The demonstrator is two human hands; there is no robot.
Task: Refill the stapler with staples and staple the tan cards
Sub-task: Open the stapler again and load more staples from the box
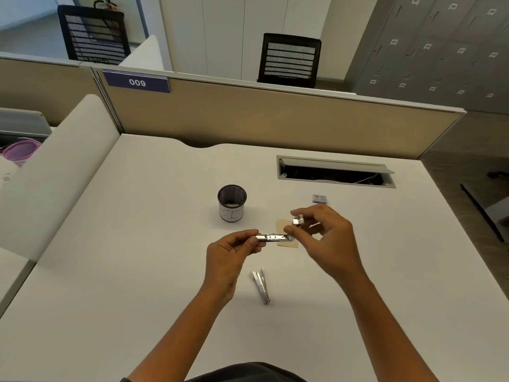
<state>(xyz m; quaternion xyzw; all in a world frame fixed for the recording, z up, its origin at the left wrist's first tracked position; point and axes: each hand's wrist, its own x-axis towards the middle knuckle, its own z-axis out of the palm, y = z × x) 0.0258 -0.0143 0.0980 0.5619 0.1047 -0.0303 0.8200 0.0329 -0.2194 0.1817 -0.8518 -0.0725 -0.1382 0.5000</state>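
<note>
While loading seems under way, stapler channel (272, 237) held level above mid-desk (137, 244), left hand (231, 249) pinching its near end, right hand (322, 230) steadying the far end and pinching a small metal piece (298, 219), likely staples; tan cards (285, 230) flat beneath; stapler body (261, 286) parked toward the near edge, staple box (319, 198) toward the far edge by the cable slot (336, 172), cup (232, 203) left of the cards

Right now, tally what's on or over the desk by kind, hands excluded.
Stapler parts: 2, a metal magazine held by both hands, and a metal body lying on the desk
Staple strip: 1, in the right hand
Tan cards: 1 stack, partly hidden, count unclear
Staple box: 1
Mesh cup: 1
Total: 6
</note>
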